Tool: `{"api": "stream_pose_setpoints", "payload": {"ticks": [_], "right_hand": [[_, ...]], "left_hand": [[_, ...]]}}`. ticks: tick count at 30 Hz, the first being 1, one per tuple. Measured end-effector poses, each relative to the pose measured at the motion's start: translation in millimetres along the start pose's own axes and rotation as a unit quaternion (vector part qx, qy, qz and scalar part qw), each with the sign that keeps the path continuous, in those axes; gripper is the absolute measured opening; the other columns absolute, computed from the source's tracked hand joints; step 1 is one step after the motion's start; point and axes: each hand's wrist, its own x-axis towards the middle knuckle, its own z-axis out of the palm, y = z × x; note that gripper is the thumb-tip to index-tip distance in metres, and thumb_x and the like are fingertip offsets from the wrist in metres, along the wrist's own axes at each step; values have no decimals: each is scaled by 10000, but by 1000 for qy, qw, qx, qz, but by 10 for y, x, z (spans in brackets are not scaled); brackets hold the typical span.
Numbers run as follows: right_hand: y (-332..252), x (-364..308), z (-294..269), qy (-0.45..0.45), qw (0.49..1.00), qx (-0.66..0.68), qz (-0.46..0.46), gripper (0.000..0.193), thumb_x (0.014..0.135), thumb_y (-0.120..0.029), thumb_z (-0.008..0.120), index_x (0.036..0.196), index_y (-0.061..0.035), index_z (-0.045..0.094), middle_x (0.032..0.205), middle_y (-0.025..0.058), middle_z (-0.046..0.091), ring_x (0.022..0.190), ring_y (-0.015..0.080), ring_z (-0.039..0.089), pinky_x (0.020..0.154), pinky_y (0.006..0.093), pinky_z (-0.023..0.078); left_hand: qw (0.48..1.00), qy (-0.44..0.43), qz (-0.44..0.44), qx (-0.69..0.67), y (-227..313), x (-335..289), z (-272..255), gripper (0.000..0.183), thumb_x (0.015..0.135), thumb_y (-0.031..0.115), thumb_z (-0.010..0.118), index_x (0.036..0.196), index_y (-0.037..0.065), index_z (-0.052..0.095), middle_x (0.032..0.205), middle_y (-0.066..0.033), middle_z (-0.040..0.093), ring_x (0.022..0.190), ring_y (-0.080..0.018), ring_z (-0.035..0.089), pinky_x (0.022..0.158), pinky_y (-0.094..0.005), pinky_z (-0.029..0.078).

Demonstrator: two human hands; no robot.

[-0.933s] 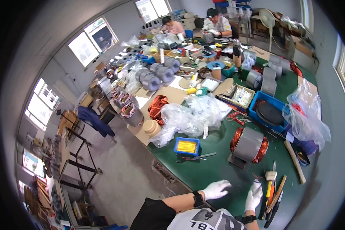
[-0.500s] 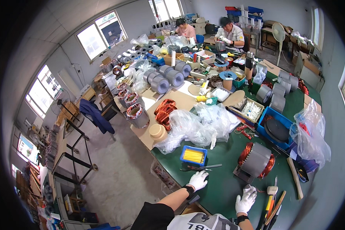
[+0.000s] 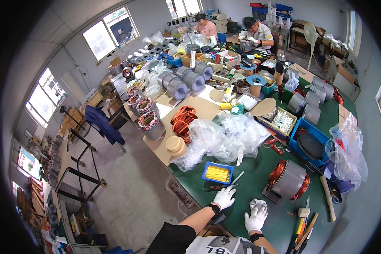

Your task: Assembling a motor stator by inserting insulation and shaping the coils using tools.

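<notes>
My left hand (image 3: 225, 198), in a white glove, has its fingers stretched out over the green table beside a pair of dark-handled pliers (image 3: 216, 187) and a thin grey strip (image 3: 238, 178). Just beyond these lies a small blue tray (image 3: 205, 173) with yellow sticks (image 3: 218, 172). My right hand (image 3: 255, 219), also gloved, presses down on the tabletop with a small crumpled white cloth (image 3: 257, 203) at its fingertips. To its right is a grey motor stator (image 3: 289, 180) with copper windings, lying on its side on a metal support (image 3: 274, 195).
At the right are a white-headed mallet (image 3: 303, 212), a wooden handle (image 3: 327, 199) and a blue bin (image 3: 298, 149). Clear plastic bags (image 3: 216, 137), copper coils (image 3: 184, 122) and more stators (image 3: 151, 125) cover the far part. Two people work at the table's far end.
My right hand has slid left across the table with the white cloth, closer to my left hand. The grey strip has turned from nearly level to slanting. The view has shifted slightly.
</notes>
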Motion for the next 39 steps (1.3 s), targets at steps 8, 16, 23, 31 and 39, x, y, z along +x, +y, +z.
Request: {"api": "stream_pose_setpoints", "payload": {"ticks": [8, 16, 23, 31, 39], "right_hand": [[-16, -59, 68, 48, 998, 44, -15, 597, 791, -262, 599, 1323, -51, 431, 1428, 250, 291, 1315, 417, 288, 1055, 534, 267], [-78, -100, -301, 26, 972, 224, 62, 497, 761, -146, 601, 1247, -126, 504, 1143, 285, 484, 1013, 421, 501, 853, 490, 430], [498, -343, -753, 187, 964, 40, 187, 627, 734, -227, 676, 1281, -59, 420, 1089, 180, 528, 1002, 364, 507, 868, 453, 436], [713, -798, -287, 58, 927, 259, 265, 551, 849, -381, 585, 1298, -108, 421, 1174, 208, 484, 1029, 423, 539, 868, 474, 458], [1195, -1116, -488, 28, 748, 532, 397, 480, 951, -367, 475, 1299, -37, 474, 1082, 74, 551, 742, 88, 540, 582, 223, 476]], "left_hand": [[998, -50, 21, -17, -47, -58, 29, 508, 751, 216, 591, 1230, 71, 508, 1321, -158, 438, 1086, -380, 502, 925, -444, 448], [992, 28, 98, 78, -53, -142, 171, 477, 753, 242, 554, 1191, 51, 539, 1291, -202, 456, 981, -375, 539, 830, -453, 491], [991, 122, 61, -17, 301, -193, -276, 290, 795, 164, 554, 1058, 47, 591, 1049, -161, 606, 971, -334, 582, 848, -413, 477], [951, -95, 260, -139, 1771, -626, 252, 322, 813, 122, 521, 1128, 73, 564, 1163, -166, 555, 1043, -324, 564, 875, -384, 490], [956, -48, 281, 72, 1935, -556, 814, 384, 772, 143, 570, 1144, 57, 535, 1193, -138, 484, 1039, -347, 514, 782, -406, 523]]}}
